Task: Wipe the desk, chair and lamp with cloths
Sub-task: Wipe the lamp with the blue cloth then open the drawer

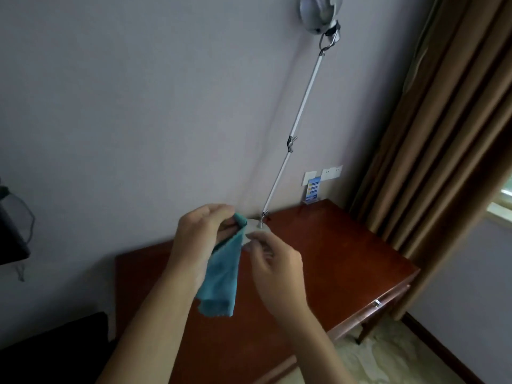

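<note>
A teal cloth [223, 278] hangs down over the reddish-brown wooden desk [332, 261]. My left hand [202, 234] grips its top corner. My right hand [273, 266] pinches the cloth's upper right edge, just in front of the lamp's round white base [256, 225]. The lamp's thin white arm [302, 109] slants up from the base to a silver lamp head [318, 12] at the top edge of the view. The chair is not clearly in view.
Brown curtains [443, 134] hang at the right beside a window. Wall sockets [331, 173] and a small blue card stand [311, 191] sit at the desk's back right. A dark object [11, 234] is at the left edge, and a black surface [50, 347] at the lower left.
</note>
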The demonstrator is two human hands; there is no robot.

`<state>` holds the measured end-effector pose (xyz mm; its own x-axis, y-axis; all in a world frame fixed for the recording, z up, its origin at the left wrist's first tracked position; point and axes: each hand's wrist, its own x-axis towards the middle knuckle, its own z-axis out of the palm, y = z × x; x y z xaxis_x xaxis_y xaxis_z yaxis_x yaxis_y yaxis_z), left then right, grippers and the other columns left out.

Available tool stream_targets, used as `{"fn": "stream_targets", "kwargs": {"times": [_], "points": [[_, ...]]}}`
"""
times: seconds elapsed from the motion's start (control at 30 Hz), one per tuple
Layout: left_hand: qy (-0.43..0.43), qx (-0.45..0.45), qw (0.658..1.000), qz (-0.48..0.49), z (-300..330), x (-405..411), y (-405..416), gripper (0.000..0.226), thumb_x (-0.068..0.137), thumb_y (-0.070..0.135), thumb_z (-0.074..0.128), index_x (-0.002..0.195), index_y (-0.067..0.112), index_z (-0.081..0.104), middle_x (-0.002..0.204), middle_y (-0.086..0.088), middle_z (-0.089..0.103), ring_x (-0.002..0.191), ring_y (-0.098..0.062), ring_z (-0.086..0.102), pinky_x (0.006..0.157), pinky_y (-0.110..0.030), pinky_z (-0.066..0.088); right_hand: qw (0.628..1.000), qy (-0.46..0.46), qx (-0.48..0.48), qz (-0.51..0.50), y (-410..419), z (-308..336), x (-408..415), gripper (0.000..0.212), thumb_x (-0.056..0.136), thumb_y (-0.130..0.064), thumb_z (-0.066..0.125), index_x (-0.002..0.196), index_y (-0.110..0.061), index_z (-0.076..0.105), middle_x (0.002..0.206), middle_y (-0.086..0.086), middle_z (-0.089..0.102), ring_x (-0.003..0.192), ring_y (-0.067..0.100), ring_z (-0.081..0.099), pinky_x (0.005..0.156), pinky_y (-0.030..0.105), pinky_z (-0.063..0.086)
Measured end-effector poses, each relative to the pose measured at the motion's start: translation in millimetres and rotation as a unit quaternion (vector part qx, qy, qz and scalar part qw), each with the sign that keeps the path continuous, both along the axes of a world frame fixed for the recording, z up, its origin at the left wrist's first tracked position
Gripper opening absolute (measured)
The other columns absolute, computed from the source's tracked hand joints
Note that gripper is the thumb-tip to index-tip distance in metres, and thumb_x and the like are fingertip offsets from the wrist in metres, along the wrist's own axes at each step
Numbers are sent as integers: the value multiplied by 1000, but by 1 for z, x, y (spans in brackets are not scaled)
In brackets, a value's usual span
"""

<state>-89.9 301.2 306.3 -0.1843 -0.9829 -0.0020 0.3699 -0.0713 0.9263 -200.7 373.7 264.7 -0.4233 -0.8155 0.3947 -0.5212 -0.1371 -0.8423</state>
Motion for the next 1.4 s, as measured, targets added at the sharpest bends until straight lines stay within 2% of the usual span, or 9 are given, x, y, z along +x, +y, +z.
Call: {"fn": "stream_targets", "kwargs": {"times": [0.13,0.27,0.47,0.67,0.93,1.13,1.23,1.33,1.4], "points": [[-34,-15,999,-29,1,-5,-38,32,84,-10,54,77,13,75,73,-7,74,71,-15,73,61,-18,56,994,-44,19,95,-48,10,-9,27,92,-31,61,116,-21,70,100,-15,74,96,-1,69,86,21,56],[-140,-36,986,-83,0,-2,-75,42,91,-12,40,91,15,73,79,-1,74,70,-11,72,60,-20,56,988,-107,7,108,-98,6,-22,17,97,-14,59,84,-20,68,66,-20,65,61,-7,58,57,9,43],[-335,-129,931,-69,-28,-9,-108,33,83,20,77,107,38,65,100,14,66,84,-1,67,77,-24,58,929,-302,71,200,-158,-6,-46,29,99,-36,57,88,-16,75,84,5,75,78,16,72,61,24,54],[-372,-113,921,21,-37,-31,-144,23,73,42,81,83,29,65,75,12,64,69,-4,61,66,-28,53,902,-309,110,280,-216,-16,-70,47,88,-55,63,78,-9,68,78,14,63,76,27,60,67,38,48],[-447,-160,869,141,-32,-71,-190,26,88,41,61,68,29,50,63,15,59,58,-1,56,58,-21,43,861,-212,109,449,-278,-17,-126,39,92,-38,68,84,0,59,73,12,59,64,26,55,59,36,47],[-473,-181,822,259,-40,-77,-211,18,98,29,57,83,24,65,75,11,67,72,-1,63,66,-21,49,869,187,240,389,-323,-21,-173,22,80,-27,75,77,-9,62,75,11,63,70,26,60,61,40,45],[-463,-174,818,293,-45,-77,-215,12,96,27,61,87,26,70,84,12,70,77,0,65,68,-13,48,870,237,271,336,-341,-21,-184,36,76,-34,77,67,-13,50,64,2,47,60,15,44,54,31,31],[-449,-145,831,294,-61,-83,-213,14,95,26,62,82,23,67,75,12,69,70,-2,65,67,-29,55,870,-64,326,365,-343,-25,-181,36,73,-24,83,86,3,65,74,11,64,67,20,61,60,29,47],[-445,-131,843,272,-75,-92,-210,13,94,23,64,81,22,65,72,12,68,69,-4,66,66,-33,55,756,-378,368,387,-340,-31,-170,33,73,-12,80,99,5,71,93,19,74,79,27,72,67,34,59]]}}
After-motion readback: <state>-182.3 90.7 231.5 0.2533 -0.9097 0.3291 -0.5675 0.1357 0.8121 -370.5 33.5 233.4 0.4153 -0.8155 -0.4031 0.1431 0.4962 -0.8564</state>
